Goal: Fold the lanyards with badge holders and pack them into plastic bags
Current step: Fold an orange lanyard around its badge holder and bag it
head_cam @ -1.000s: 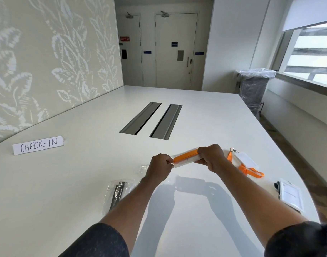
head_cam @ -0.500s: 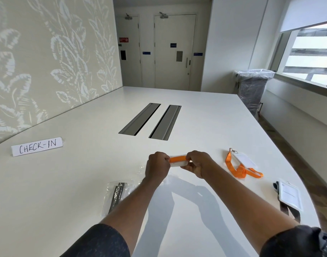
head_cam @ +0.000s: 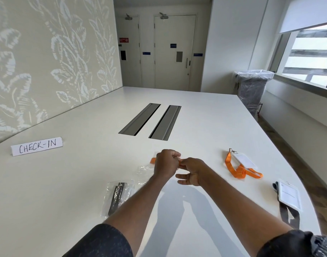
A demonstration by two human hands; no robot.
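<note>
Bright daylight came through the window (head_cam: 307,58) at right, its panes nearly blown out. The arms (head_cam: 138,204) threw soft grey shadows toward the camera across the white table (head_cam: 66,191). Focus was sharp throughout; wide-angle distortion bowed lines near the edges.

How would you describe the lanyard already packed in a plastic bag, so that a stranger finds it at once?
Start at the big white table and find the left hand, which grips a folded orange lanyard. Nearer the person and to its left lies a black lanyard inside a clear plastic bag. Unlike the loose orange lanyard and the dark lanyard on the right, it is bagged.
</note>
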